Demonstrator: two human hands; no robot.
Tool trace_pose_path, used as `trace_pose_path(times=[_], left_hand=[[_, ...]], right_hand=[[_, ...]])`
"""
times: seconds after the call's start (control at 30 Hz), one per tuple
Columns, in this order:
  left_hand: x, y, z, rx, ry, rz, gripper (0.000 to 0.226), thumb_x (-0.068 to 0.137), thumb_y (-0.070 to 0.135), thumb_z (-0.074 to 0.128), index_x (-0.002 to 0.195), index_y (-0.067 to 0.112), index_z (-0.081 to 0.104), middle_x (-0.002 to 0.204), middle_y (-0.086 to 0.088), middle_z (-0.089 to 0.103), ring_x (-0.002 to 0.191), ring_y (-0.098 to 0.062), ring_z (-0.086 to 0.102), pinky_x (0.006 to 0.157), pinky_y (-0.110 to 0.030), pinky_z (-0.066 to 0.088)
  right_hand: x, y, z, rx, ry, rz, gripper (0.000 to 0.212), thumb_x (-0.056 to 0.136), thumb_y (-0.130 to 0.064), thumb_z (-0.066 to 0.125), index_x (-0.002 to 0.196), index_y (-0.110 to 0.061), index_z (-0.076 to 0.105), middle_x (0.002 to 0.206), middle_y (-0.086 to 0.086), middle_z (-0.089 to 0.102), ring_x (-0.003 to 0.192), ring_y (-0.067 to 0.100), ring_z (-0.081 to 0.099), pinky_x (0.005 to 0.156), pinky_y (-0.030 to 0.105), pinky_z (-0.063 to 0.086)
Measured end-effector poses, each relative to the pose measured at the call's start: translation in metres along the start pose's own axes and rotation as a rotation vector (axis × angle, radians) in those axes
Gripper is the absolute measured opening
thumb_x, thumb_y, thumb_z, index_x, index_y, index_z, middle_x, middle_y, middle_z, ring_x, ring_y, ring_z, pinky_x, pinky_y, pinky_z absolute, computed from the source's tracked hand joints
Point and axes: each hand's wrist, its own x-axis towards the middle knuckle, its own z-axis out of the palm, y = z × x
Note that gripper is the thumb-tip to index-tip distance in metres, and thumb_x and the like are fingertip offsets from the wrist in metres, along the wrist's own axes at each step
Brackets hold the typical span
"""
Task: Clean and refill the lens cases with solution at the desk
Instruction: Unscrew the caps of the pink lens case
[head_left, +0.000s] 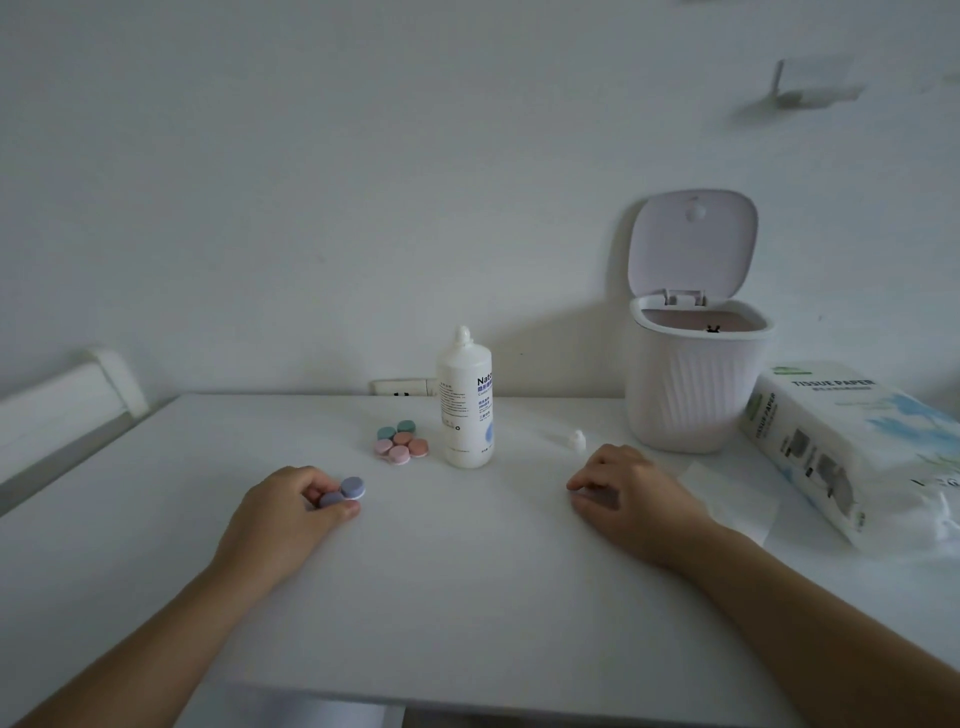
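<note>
A purple lens case (344, 492) with two round caps lies on the white desk (457, 597). My left hand (283, 512) grips its near cap between thumb and fingers. Three more lens cases (401, 442), green, pink and salmon, sit clustered behind it. A white solution bottle (465, 402) stands upright just right of them. The bottle's small white cap (578, 439) lies on the desk further right. My right hand (626, 491) rests on the desk with fingers curled and nothing visible in it.
A white ribbed bin (693, 384) with its lid flipped up stands at the back right. A pack of tissue paper (852, 452) lies at the right edge, with a tissue sheet (737, 493) spread beside it. A wall socket (402, 387) sits behind the desk.
</note>
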Motion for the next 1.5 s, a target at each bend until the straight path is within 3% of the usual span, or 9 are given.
trace_pose_path(times=[0.27,0.47,0.63,0.8,0.97,1.07,1.23,1.4,1.5], left_hand=[[0.02,0.005,0.0,0.041,-0.042,-0.169,0.034,0.075,0.044,0.084,0.098,0.026,0.067,0.094,0.008,0.066,0.084,-0.014,0.064,0.07,-0.029,0.043],[0.049,0.038,0.011,0.056,-0.134,-0.033,0.034,0.087,0.038,0.073,0.119,0.029,0.066,0.117,0.009,0.062,0.09,-0.018,0.068,0.073,-0.03,0.051],[0.062,0.056,0.027,0.153,-0.198,0.055,0.014,0.089,0.041,0.066,0.096,0.031,0.072,0.096,0.018,0.068,0.1,-0.016,0.066,0.084,-0.034,0.054],[0.063,0.058,0.028,0.224,-0.174,0.066,0.017,0.091,0.03,0.066,0.076,0.036,0.062,0.091,0.013,0.066,0.09,-0.017,0.063,0.07,-0.028,0.046],[0.063,0.054,0.023,0.218,-0.23,0.067,0.007,0.089,0.021,0.066,0.093,0.023,0.071,0.102,0.005,0.07,0.091,-0.02,0.064,0.078,-0.031,0.05],[0.059,0.055,0.019,0.196,-0.229,0.087,0.004,0.088,0.021,0.07,0.09,0.024,0.071,0.101,0.005,0.07,0.081,-0.015,0.061,0.07,-0.027,0.047],[0.038,0.07,0.011,0.086,-0.241,0.162,0.008,0.085,0.028,0.076,0.082,0.033,0.07,0.076,0.038,0.064,0.057,0.0,0.053,0.055,-0.023,0.042],[0.004,0.111,0.027,-0.058,-0.361,0.367,0.017,0.08,0.038,0.08,0.095,0.038,0.072,0.089,0.029,0.064,0.08,0.004,0.055,0.066,-0.008,0.042],[-0.007,0.131,0.052,-0.095,-0.432,0.459,0.016,0.08,0.034,0.081,0.095,0.032,0.075,0.086,0.022,0.064,0.085,0.0,0.056,0.069,-0.011,0.041]], right_hand=[[0.0,0.007,0.004,0.02,0.015,-0.002,0.01,0.089,-0.036,0.066,0.094,-0.033,0.075,0.094,-0.017,0.061,0.092,0.006,0.054,0.08,0.023,0.045],[0.0,0.008,0.004,0.031,-0.004,0.022,0.009,0.09,-0.037,0.066,0.094,-0.034,0.074,0.094,-0.02,0.059,0.093,0.003,0.052,0.082,0.023,0.046],[0.0,0.009,0.004,0.041,-0.011,0.034,0.01,0.09,-0.037,0.066,0.095,-0.035,0.074,0.094,-0.022,0.058,0.094,0.0,0.052,0.082,0.024,0.047],[0.0,0.011,0.005,0.047,-0.014,0.038,0.009,0.089,-0.039,0.065,0.092,-0.037,0.073,0.094,-0.023,0.058,0.094,0.0,0.051,0.08,0.019,0.044],[0.001,0.011,0.005,0.058,-0.017,0.035,0.007,0.088,-0.035,0.068,0.091,-0.034,0.074,0.093,-0.021,0.059,0.092,0.0,0.052,0.076,0.009,0.037],[0.0,0.01,0.004,0.059,-0.02,0.04,0.006,0.088,-0.034,0.068,0.09,-0.034,0.074,0.092,-0.021,0.059,0.091,0.0,0.052,0.075,0.004,0.034],[0.002,0.011,0.003,0.169,-0.007,0.108,0.006,0.086,-0.029,0.071,0.088,-0.035,0.074,0.092,-0.019,0.064,0.092,0.002,0.058,0.082,0.016,0.044],[0.005,0.008,-0.002,0.243,-0.028,0.16,0.013,0.084,-0.027,0.074,0.083,-0.04,0.071,0.092,-0.014,0.067,0.088,0.003,0.063,0.084,0.026,0.05],[0.006,0.009,-0.002,0.2,-0.04,0.118,0.009,0.086,-0.023,0.073,0.09,-0.031,0.075,0.092,-0.012,0.066,0.088,0.008,0.062,0.082,0.026,0.049]])
